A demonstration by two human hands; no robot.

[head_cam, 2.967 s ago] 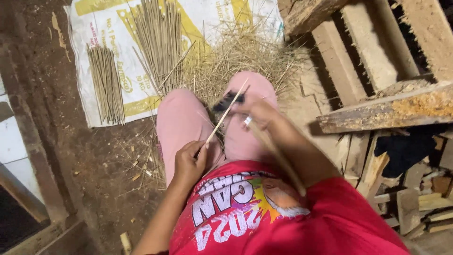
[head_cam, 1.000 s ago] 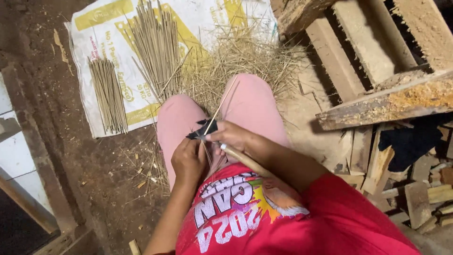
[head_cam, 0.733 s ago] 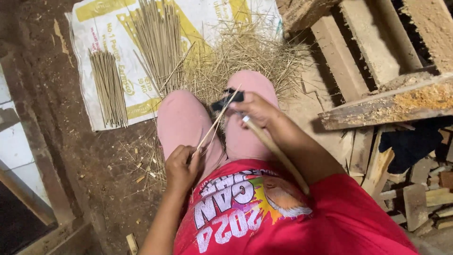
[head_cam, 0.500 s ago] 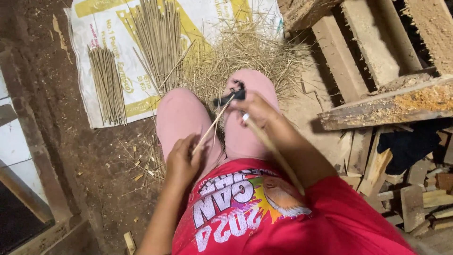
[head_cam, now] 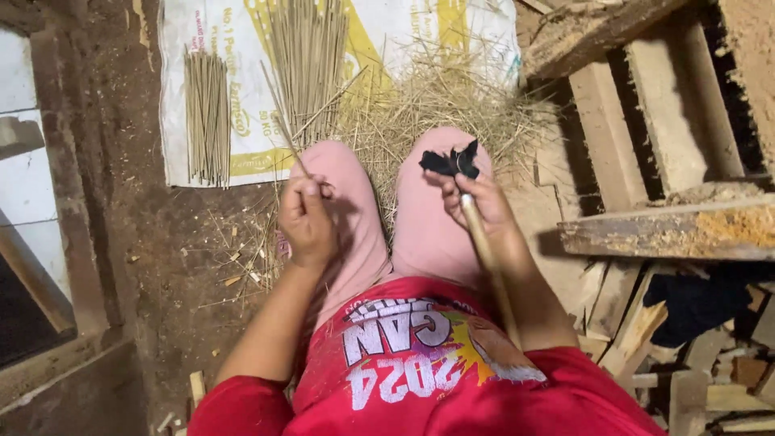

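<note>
A: Logging the hands first. My left hand (head_cam: 307, 220) is closed in a fist around a thin stick (head_cam: 281, 121); the hand rests on the left knee (head_cam: 343, 202) and the stick points up and away toward the sack (head_cam: 178, 97).

B: And the right?

A: My right hand (head_cam: 476, 202) is closed on a long wooden handle (head_cam: 488, 266) that runs back along the forearm. Its far end carries a black blade piece (head_cam: 452, 161), sitting over the right knee (head_cam: 428, 210).

B: Stick and blade touching?

A: No. I see them apart, one over each knee.

B: Surroundings?

A: I note a heap of straw shavings (head_cam: 436, 101) just past the knees. On the white and yellow sack lie two bundles of finished sticks: a small bundle (head_cam: 207, 113) to the left, a larger bundle (head_cam: 308, 56) beside it. Rough timber beams (head_cam: 662, 234) stand to my right, with wood offcuts (head_cam: 646, 323) below them. The dirt floor (head_cam: 161, 258) has stray slivers on it.
</note>
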